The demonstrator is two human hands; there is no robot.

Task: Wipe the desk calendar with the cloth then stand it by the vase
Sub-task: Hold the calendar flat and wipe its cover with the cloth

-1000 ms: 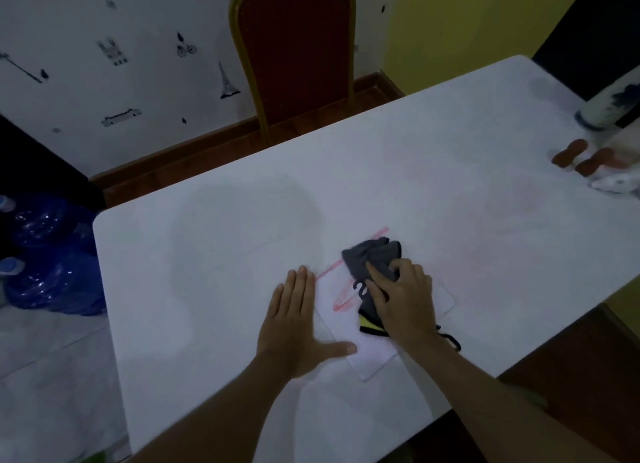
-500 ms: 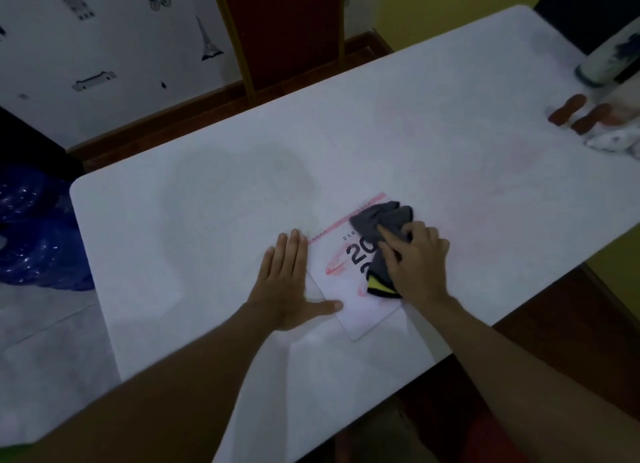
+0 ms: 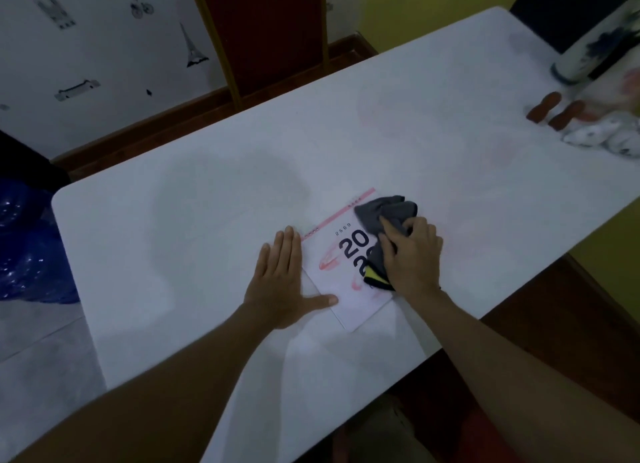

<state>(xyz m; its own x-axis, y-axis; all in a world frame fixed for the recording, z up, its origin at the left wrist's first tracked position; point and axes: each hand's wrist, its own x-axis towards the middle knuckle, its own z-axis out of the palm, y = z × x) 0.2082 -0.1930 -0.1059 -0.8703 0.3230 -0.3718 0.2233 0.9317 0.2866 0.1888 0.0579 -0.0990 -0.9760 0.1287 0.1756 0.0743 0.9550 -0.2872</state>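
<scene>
The desk calendar (image 3: 341,275) lies flat on the white table (image 3: 207,220), near the front edge. It is white with a pink top strip and dark "20" digits. My left hand (image 3: 280,282) presses flat on the table at its left edge, thumb on the card. My right hand (image 3: 412,258) grips a dark grey cloth (image 3: 384,213) with a yellow patch and holds it on the calendar's right side. The white vase with blue pattern (image 3: 595,43) stands at the table's far right corner.
Two brown oblong items (image 3: 554,107) and a crumpled white cloth (image 3: 602,136) lie near the vase. A red chair with gold frame (image 3: 263,29) stands behind the table. Blue water bottles (image 3: 31,247) sit on the floor at left.
My right hand has slid the cloth to the right across the calendar, uncovering the printed digits. The left hand stays flat at the calendar's left edge. The camera view shifted.
</scene>
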